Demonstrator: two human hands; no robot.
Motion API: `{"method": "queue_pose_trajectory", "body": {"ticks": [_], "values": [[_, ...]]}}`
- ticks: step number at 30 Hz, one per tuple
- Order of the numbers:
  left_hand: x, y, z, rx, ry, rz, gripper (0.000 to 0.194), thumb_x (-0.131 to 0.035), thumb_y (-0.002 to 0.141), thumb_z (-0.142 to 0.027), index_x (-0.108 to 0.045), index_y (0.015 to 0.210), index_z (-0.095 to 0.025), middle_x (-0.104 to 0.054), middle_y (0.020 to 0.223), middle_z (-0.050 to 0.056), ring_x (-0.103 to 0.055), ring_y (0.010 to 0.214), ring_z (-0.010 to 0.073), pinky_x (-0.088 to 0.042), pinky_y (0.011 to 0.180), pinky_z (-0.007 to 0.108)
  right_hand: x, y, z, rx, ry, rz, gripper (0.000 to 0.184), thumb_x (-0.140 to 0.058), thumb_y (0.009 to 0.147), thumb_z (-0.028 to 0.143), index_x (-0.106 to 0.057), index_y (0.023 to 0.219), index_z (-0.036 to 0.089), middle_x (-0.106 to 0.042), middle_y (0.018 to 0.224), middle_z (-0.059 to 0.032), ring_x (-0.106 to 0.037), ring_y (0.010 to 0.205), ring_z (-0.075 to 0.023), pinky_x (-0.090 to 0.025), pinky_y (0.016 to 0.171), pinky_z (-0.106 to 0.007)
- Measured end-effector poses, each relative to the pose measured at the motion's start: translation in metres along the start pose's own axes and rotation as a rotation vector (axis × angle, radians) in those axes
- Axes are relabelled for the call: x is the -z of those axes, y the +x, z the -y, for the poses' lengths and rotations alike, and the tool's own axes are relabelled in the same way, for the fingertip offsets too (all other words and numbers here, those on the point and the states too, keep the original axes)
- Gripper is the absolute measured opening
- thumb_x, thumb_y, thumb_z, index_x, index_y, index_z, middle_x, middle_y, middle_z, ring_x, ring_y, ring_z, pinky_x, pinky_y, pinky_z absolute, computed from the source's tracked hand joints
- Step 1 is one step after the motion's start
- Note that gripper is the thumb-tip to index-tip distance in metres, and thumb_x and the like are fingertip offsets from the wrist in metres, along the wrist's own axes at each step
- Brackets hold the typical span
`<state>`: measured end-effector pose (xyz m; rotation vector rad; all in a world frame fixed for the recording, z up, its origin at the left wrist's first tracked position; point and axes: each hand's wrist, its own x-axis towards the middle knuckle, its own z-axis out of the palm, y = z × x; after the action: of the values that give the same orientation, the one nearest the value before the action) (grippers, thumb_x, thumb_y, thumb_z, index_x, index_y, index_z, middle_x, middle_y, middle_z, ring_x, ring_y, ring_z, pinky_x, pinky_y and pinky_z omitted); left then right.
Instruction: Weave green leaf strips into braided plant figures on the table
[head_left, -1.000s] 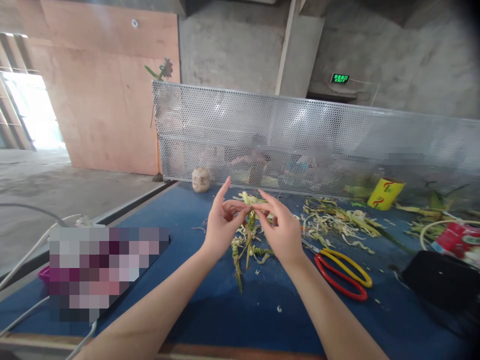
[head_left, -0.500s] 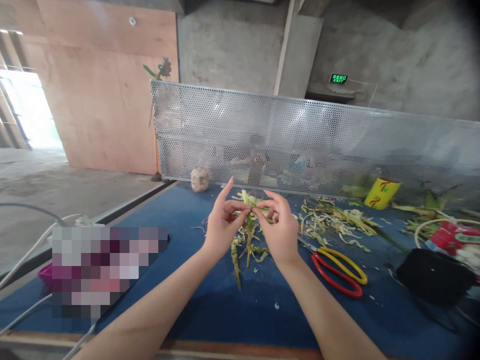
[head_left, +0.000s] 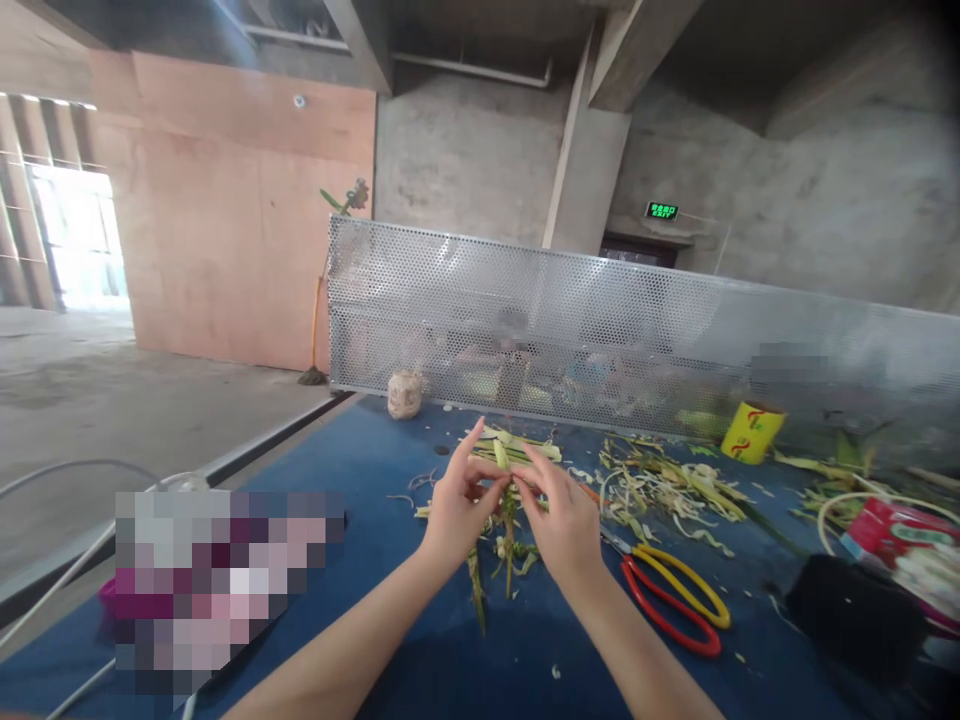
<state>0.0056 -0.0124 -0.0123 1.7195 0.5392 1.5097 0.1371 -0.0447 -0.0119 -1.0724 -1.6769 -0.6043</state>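
Note:
My left hand (head_left: 463, 505) and my right hand (head_left: 559, 515) meet over the table, thumbs and forefingers pinched close together. Between them they hold a green woven leaf piece (head_left: 509, 550), with a pale leaf end standing up above the fingertips and a stalk hanging below. The fingers hide its middle. Beneath it lies another green leaf piece (head_left: 477, 595) with a pointed end, among scraps. Beyond the hands is a pile of flat leaf strips (head_left: 536, 450). Scissors (head_left: 671, 600) with one red and one yellow handle lie beside my right hand.
On the blue table (head_left: 315, 540), leaf shreds (head_left: 675, 490) spread right of the hands. A yellow roll (head_left: 754, 432) and a whitish lump (head_left: 405, 395) stand by the perforated metal screen (head_left: 450, 300). A black object (head_left: 855, 615) and a red packet (head_left: 889, 535) lie at right; a blurred-out patch covers the left.
My view has tilted up, so the table and hands appear lower. Both hands keep their pinch on the leaf piece, with the fingers slightly shifted.

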Motion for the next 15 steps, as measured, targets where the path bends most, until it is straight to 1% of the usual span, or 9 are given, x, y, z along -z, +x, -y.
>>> {"method": "queue_pose_trajectory", "body": {"ticks": [4, 8, 11, 13, 15], "values": [[-0.002, -0.002, 0.003, 0.07, -0.034, 0.027, 0.068, -0.056, 0.076, -0.021, -0.021, 0.135, -0.022, -0.058, 0.072, -0.001, -0.053, 0.058, 0.0094, -0.046, 0.049, 0.02, 0.001, -0.004, -0.006, -0.021, 0.017, 0.079, 0.035, -0.047, 0.082, 0.016, -0.047, 0.117, 0.02, -0.069, 0.083, -0.0033, -0.064, 0.078, -0.0174, -0.052, 0.065, -0.028], [-0.003, -0.002, 0.006, 0.107, -0.022, 0.02, 0.07, -0.055, 0.077, -0.02, -0.017, 0.135, -0.021, -0.058, 0.073, 0.0, -0.054, 0.063, 0.0105, -0.043, 0.051, 0.019, -0.002, -0.009, -0.011, -0.027, 0.034, 0.101, 0.03, -0.044, 0.083, 0.016, -0.048, 0.112, 0.02, -0.068, 0.081, -0.0045, -0.063, 0.072, -0.0175, -0.052, 0.061, -0.028], [-0.002, -0.001, 0.005, 0.144, -0.021, -0.001, 0.07, -0.055, 0.076, -0.02, -0.017, 0.135, -0.02, -0.057, 0.073, 0.0, -0.053, 0.063, 0.0108, -0.041, 0.051, 0.019, -0.005, -0.013, -0.012, -0.047, 0.074, 0.122, 0.032, -0.044, 0.083, 0.014, -0.046, 0.114, 0.02, -0.067, 0.082, -0.004, -0.063, 0.069, -0.0168, -0.052, 0.061, -0.029], [-0.002, 0.0, 0.003, 0.184, -0.056, -0.007, 0.07, -0.056, 0.076, -0.02, -0.018, 0.135, -0.02, -0.056, 0.072, -0.001, -0.051, 0.059, 0.01, -0.04, 0.048, 0.019, -0.005, -0.015, -0.012, -0.095, 0.116, 0.137, 0.035, -0.046, 0.083, 0.014, -0.043, 0.117, 0.021, -0.068, 0.085, -0.0033, -0.062, 0.065, -0.0157, -0.052, 0.06, -0.029], [-0.003, 0.001, 0.0, 0.202, -0.091, 0.005, 0.068, -0.057, 0.076, -0.019, -0.02, 0.134, -0.02, -0.055, 0.071, -0.001, -0.051, 0.062, 0.0104, -0.04, 0.05, 0.019, -0.004, -0.017, -0.011, -0.15, 0.148, 0.136, 0.038, -0.048, 0.082, 0.015, -0.042, 0.119, 0.022, -0.068, 0.088, -0.0027, -0.062, 0.065, -0.0149, -0.053, 0.059, -0.028]]}}
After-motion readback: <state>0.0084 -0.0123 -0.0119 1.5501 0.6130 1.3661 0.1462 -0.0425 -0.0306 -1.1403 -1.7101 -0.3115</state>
